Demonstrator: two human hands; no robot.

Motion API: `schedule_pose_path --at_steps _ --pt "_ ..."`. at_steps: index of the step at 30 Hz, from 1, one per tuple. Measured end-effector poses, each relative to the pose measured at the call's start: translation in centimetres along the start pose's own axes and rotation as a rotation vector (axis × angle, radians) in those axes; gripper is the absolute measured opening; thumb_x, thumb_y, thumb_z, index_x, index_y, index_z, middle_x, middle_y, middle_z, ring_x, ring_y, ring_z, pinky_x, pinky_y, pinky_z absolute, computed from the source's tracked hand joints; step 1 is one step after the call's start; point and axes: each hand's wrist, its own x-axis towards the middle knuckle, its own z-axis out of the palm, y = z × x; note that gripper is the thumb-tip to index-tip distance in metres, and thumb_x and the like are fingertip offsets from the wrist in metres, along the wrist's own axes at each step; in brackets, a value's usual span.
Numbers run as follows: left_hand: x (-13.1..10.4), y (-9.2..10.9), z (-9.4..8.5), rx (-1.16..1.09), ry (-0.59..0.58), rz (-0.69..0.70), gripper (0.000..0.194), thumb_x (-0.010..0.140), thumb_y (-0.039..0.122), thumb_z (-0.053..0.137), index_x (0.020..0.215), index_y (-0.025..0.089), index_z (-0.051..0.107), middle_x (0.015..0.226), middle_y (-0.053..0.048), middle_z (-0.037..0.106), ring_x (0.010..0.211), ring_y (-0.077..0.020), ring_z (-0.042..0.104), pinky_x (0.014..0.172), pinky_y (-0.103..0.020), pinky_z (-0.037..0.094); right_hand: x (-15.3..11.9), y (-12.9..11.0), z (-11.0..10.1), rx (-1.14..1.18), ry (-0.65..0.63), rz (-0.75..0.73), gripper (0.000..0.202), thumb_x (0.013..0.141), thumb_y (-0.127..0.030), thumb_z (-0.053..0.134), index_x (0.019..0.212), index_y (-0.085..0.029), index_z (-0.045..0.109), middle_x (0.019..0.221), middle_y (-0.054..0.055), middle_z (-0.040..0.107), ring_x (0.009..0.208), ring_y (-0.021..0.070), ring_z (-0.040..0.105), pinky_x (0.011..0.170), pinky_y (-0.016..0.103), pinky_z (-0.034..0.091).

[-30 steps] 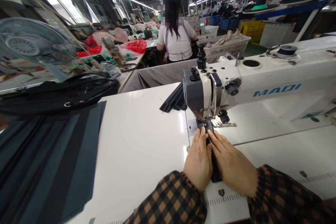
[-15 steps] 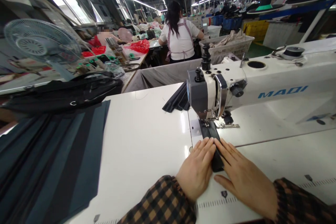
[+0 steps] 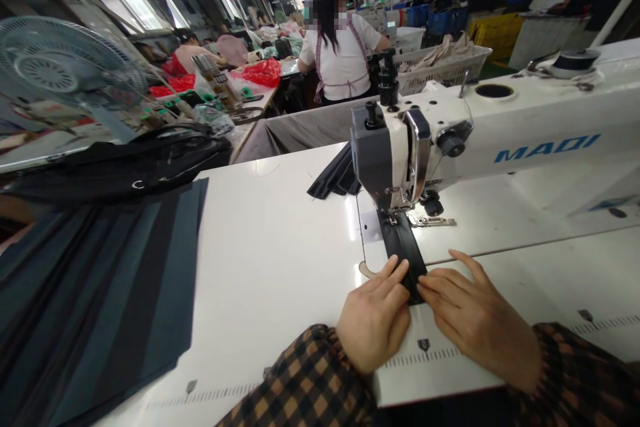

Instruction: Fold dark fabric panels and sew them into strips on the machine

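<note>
A dark folded fabric strip point(image 3: 404, 240) lies lengthwise under the presser foot of a white sewing machine point(image 3: 540, 147) and runs toward me. My left hand point(image 3: 375, 317) rests palm down at the strip's left side, two fingers stretched onto it and the thumb tucked in, partly hidden. At the strip's right edge, near its front end, my right hand point(image 3: 480, 320) has its fingertips closed on the material, with an outer finger lifted; its thumb is mostly hidden. Behind the machine head, another bunch of dark strips point(image 3: 330, 177) lies on the white table point(image 3: 270, 247).
Dark fabric panels point(image 3: 165, 267) are stacked at the left, with a black bag-like item point(image 3: 120, 167) behind them. A fan point(image 3: 60, 73) stands at far left. Ahead, a co-worker point(image 3: 340, 60) sits facing away, near a white basket point(image 3: 445, 73) of cloth.
Both hands have shifted back along the strip toward its front end, baring more of it. The right hand's fingers have bunched at the edge. The view has tilted down slightly.
</note>
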Motion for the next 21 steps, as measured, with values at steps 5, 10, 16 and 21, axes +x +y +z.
schedule_pose_path --at_steps 5,10,16,21 --pt "0.1 0.0 -0.2 0.079 -0.056 0.019 0.016 0.079 0.013 0.039 0.086 0.015 0.053 0.133 -0.011 0.04 0.127 -0.0223 0.025 0.1 -0.038 0.036 0.0 0.6 -0.5 0.017 -0.084 -0.058 0.027 0.083 -0.008 0.039 0.101 -0.011 0.058 0.095 0.008 0.06 0.096 0.0181 0.051 0.089 0.038 0.042" --pt "0.0 0.0 -0.5 0.134 -0.094 0.041 0.015 0.079 0.013 0.041 0.086 0.015 0.054 0.133 -0.011 0.04 0.127 -0.0232 0.027 0.1 -0.038 0.036 0.0 0.9 -0.2 0.031 -0.123 -0.086 0.029 0.084 -0.01 0.038 0.109 -0.011 0.054 0.097 0.009 0.059 0.094 0.0191 0.051 0.083 0.038 0.044" --pt "1.0 -0.4 -0.6 0.078 0.015 -0.006 0.015 0.081 0.017 0.042 0.09 0.016 0.053 0.118 -0.009 0.055 0.114 -0.0187 0.047 0.095 -0.033 0.042 0.3 0.4 0.1 0.124 -0.158 -0.056 0.024 0.088 -0.014 0.036 0.098 -0.012 0.057 0.088 0.008 0.056 0.085 0.017 0.051 0.074 0.034 0.045" --pt "2.7 -1.0 -0.5 0.176 0.045 -0.136 0.03 0.083 0.02 0.042 0.113 0.012 0.044 0.124 -0.014 0.047 0.117 -0.023 0.043 0.096 -0.041 0.04 0.5 0.4 0.0 0.173 -0.169 -0.042 0.027 0.088 -0.012 0.032 0.096 -0.014 0.057 0.084 0.006 0.055 0.079 0.0156 0.051 0.07 0.033 0.043"
